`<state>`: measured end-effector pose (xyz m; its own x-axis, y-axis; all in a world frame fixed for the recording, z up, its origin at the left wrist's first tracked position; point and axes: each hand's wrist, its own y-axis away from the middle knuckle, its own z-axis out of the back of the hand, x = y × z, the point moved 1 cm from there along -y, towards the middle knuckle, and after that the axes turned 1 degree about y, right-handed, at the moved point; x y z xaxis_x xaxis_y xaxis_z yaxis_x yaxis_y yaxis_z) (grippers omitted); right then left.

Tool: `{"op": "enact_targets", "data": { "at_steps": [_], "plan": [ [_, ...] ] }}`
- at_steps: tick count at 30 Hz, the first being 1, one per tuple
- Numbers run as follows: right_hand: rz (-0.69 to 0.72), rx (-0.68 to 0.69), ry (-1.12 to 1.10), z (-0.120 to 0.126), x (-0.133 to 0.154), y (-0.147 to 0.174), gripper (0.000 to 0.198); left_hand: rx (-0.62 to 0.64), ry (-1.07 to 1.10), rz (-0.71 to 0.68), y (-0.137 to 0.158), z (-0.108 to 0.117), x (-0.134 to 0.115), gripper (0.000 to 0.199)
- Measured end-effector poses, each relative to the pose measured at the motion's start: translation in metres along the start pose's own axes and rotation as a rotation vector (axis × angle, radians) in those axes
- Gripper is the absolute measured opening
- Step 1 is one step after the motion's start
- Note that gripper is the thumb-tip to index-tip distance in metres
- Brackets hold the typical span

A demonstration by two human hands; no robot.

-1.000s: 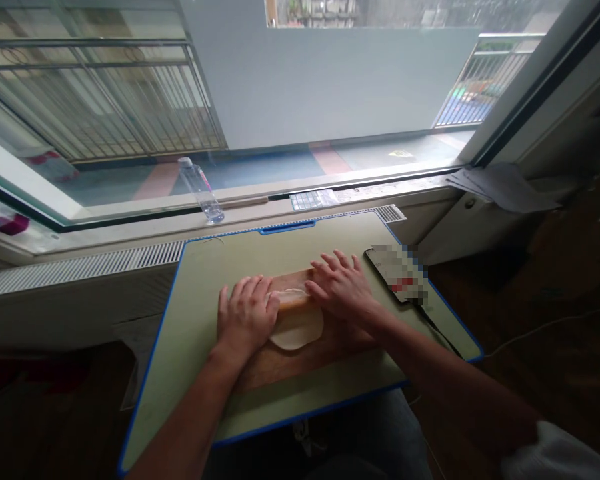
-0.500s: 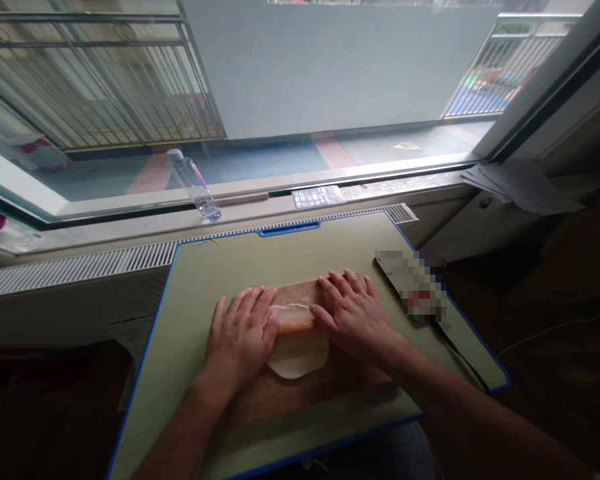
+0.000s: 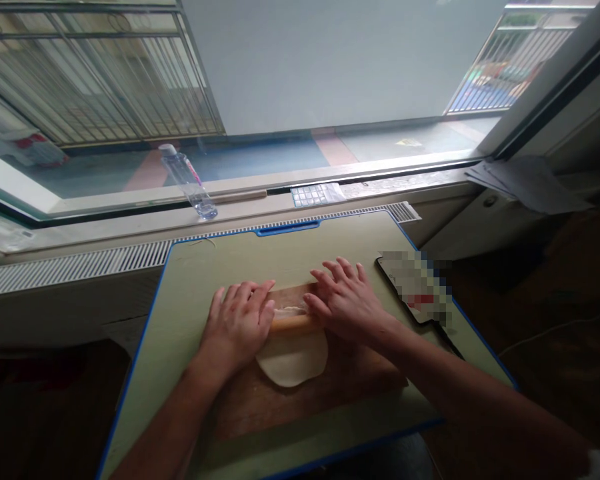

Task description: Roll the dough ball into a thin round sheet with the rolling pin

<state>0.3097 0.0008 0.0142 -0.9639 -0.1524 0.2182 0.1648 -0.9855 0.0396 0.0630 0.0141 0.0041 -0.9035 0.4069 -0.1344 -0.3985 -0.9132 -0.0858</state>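
With our left hand (image 3: 237, 325) and right hand (image 3: 349, 301) spread over the rolling pin (image 3: 293, 325) (its ends hidden), uneven pressure could lopsidedly thin the dough (image 3: 295, 361) beneath, at the frame's lower centre.

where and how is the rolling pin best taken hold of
Probably near both ends, from above with palms down. The rolling pin is a slim, round bar lying crosswise, its exposed middle over the dough sheet. The left hand and right hand rest over its outer parts, hiding its ends.
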Motion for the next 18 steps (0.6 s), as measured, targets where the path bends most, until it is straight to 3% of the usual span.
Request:
{"op": "enact_targets", "data": {
  "at_steps": [18],
  "plan": [
    [0.003, 0.017, -0.015, 0.002, -0.006, -0.026, 0.063, -0.002, 0.051, 0.016, -0.024, 0.004, 0.002, 0.044]
  ]
}}
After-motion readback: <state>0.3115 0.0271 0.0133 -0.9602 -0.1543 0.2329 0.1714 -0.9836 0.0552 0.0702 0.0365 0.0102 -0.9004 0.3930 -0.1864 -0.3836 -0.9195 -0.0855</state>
